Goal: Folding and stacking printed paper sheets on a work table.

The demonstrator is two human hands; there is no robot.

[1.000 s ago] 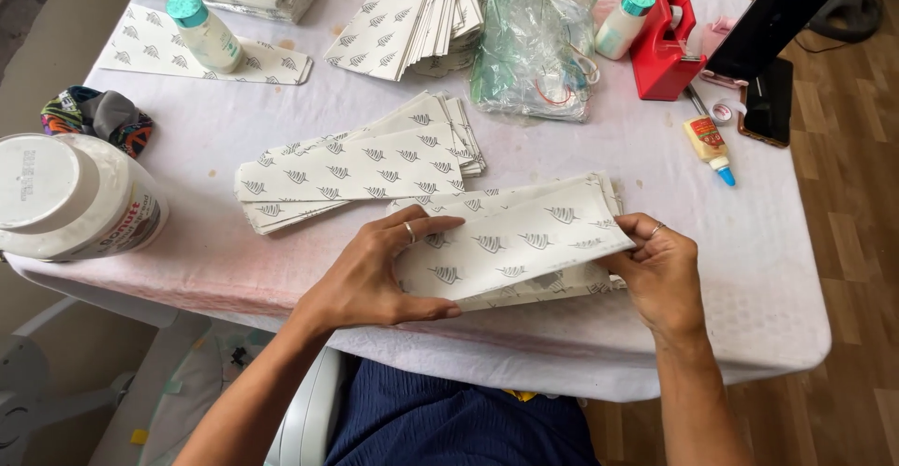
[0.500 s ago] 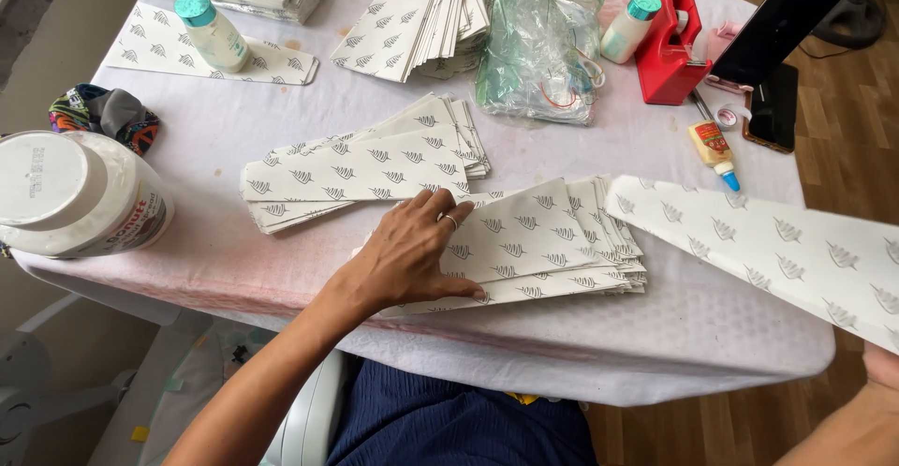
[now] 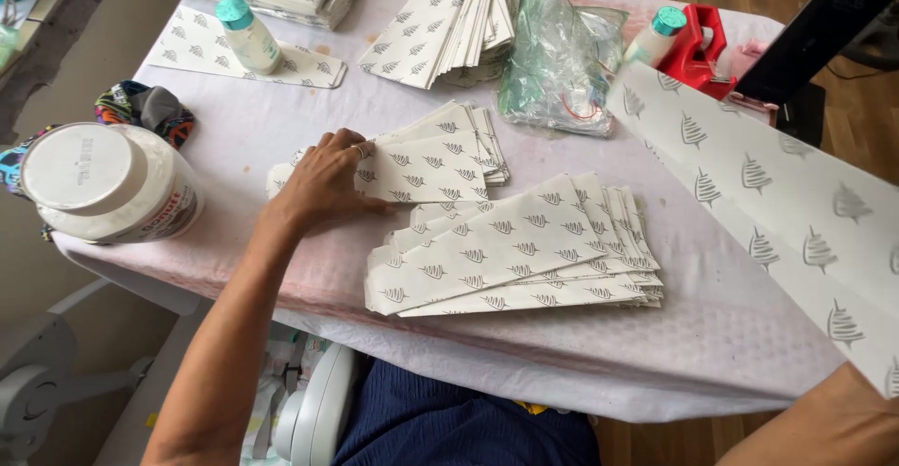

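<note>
White tub (image 3: 105,185) at 9 o'clock on the bench (image 3: 281,119). Left hand (image 3: 323,185), open and flat, rests on the far stack of tree-printed paper bags (image 3: 426,162); the near stack (image 3: 515,251) lies at 5 o'clock of it. One long bag (image 3: 777,213) is raised at 3 o'clock; the right hand itself is out of view.

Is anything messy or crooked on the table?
A little. The nearer paper stack is fanned out, its sheets slid askew rather than squared. The stack under the left hand is splayed too. Faint brownish stains mark the tablecloth near the far bottle. Nothing looks spilled or torn.
</note>
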